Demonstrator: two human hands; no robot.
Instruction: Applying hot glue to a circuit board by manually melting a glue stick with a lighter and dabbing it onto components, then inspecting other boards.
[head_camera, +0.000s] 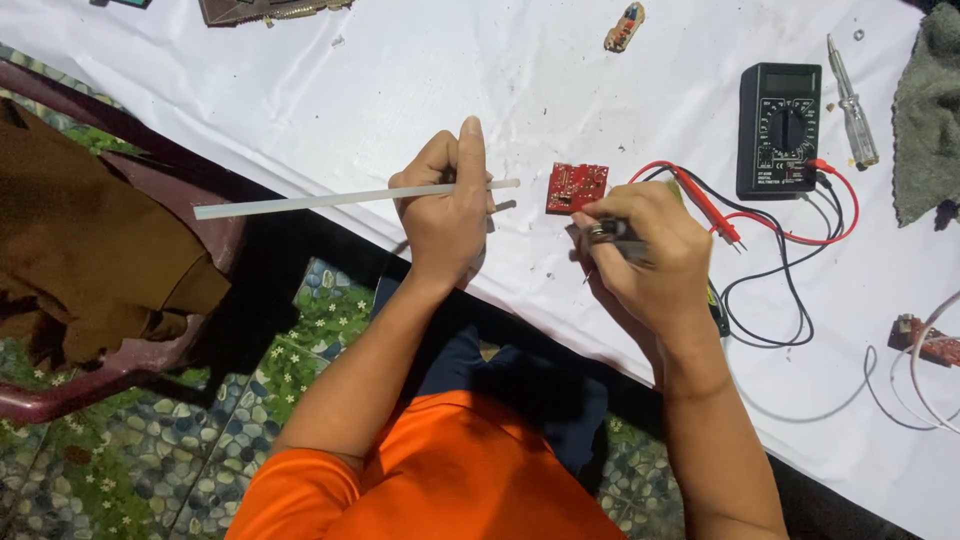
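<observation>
My left hand (447, 205) grips a long white stick (300, 202), held level over the edge of the white-covered table (420, 80); its right end points toward a small red circuit board (576, 187) lying on the cloth. My right hand (645, 255) is closed around a small dark metal tool (612, 237), just below and right of the red board. What sort of tool it is stays hidden by my fingers.
A black multimeter (779, 130) with red and black probe leads (780, 235) lies to the right. A screwdriver (852, 105), grey cloth (928, 110), another red board with white wire (925, 340) and a small orange part (624, 27) lie around. A maroon chair (120, 250) with brown fabric stands left.
</observation>
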